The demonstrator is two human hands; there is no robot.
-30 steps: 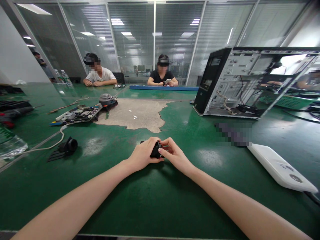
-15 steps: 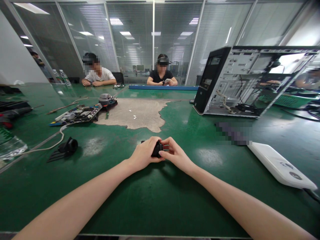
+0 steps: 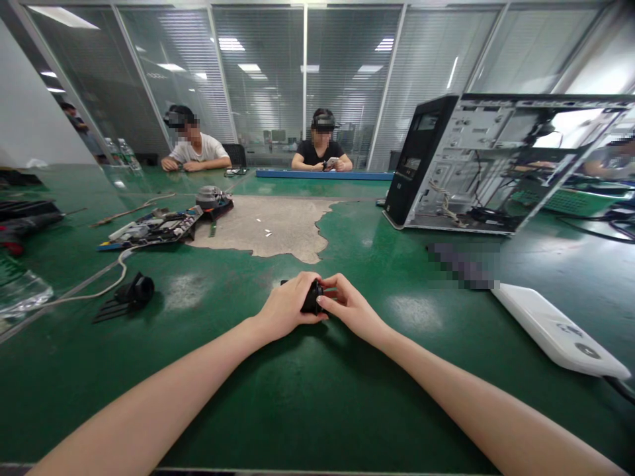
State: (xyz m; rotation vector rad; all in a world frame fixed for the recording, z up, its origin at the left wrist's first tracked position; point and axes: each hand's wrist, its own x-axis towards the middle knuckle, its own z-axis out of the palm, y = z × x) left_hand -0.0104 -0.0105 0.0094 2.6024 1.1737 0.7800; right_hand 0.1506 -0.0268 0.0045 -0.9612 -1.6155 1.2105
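A small black plastic part [image 3: 311,299] is between my two hands, close above or on the green table; its kind is not clear. My left hand [image 3: 292,297] wraps round it from the left, and the fingers hide much of it. From the right, my right hand [image 3: 344,301] grips its right end between thumb and fingers. To the left lies another black plastic piece [image 3: 133,291] with a round, ring-like end and thin prongs, out of reach of both hands.
An open computer case [image 3: 421,158] stands at the right. Nearer are a white power bank [image 3: 550,327] and a blurred-out object [image 3: 461,264]. A circuit board [image 3: 153,228], a loose cable [image 3: 116,277] and a clear bottle [image 3: 22,287] lie left. Two people sit across the green table [image 3: 317,410].
My right thumb and fingers have shifted slightly at the end of the black plastic part. My left hand stays almost still around it.
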